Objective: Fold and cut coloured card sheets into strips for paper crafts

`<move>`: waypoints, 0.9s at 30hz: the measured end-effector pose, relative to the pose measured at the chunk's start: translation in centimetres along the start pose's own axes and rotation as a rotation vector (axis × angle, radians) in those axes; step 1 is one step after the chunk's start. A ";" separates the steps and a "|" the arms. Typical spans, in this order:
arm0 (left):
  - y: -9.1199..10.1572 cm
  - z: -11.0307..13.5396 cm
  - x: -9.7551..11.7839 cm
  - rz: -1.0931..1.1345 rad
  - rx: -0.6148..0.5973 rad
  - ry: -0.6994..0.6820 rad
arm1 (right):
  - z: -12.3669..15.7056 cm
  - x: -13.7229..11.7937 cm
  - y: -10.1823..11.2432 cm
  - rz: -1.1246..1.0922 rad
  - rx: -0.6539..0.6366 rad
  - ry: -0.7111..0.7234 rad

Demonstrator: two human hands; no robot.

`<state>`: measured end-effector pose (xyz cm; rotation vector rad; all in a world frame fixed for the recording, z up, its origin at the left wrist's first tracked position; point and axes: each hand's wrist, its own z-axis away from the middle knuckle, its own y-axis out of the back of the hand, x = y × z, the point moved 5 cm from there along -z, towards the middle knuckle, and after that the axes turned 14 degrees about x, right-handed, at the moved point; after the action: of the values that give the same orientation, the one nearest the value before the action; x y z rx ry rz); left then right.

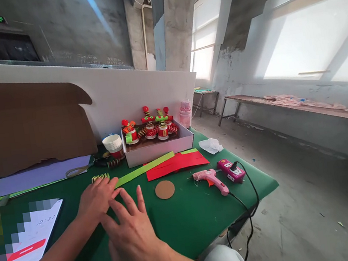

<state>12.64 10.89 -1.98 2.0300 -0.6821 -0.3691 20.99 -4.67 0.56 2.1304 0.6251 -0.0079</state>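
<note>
A light-green paper strip (147, 168) runs across the table from beneath the fingertips of my left hand (98, 199). Those fingers are pressed together on its near end. Just beyond them is a small accordion-folded piece of yellow-green paper (100, 177); whether it joins the strip is hidden. My right hand (135, 233) hovers close by with fingers spread, holding nothing that I can see. Red paper strips (177, 165) lie partly under the green one. A round brown cardboard disc (164, 190) rests on the green tabletop (181, 229).
A white box (155, 151) holds several red paper-cup figures. Stacked paper cups (113, 144) stand left of it. On the right are a pink glue gun (211, 179), a purple power block (231, 170) with black cables and a crumpled tissue (211, 145). A lit tablet (30, 237) lies left.
</note>
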 end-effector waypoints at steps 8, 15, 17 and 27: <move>-1.2 -1.0 0.7 -0.102 -0.058 0.087 | 0.9 0.0 -1.8 -0.031 -0.051 0.029; -1.6 -2.1 1.2 -0.037 -0.037 0.026 | 0.7 0.3 -2.1 -0.054 -0.065 0.004; -1.0 -1.7 1.8 -0.035 -0.017 -0.007 | 0.7 0.4 -2.2 -0.065 -0.078 0.007; 3.6 -0.3 -7.7 -0.095 0.005 0.117 | 1.2 0.8 -2.5 -0.088 -0.015 -0.004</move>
<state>5.43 14.21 1.19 2.0758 -0.5168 -0.3012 20.84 -4.03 -2.29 2.0860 0.7144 -0.0554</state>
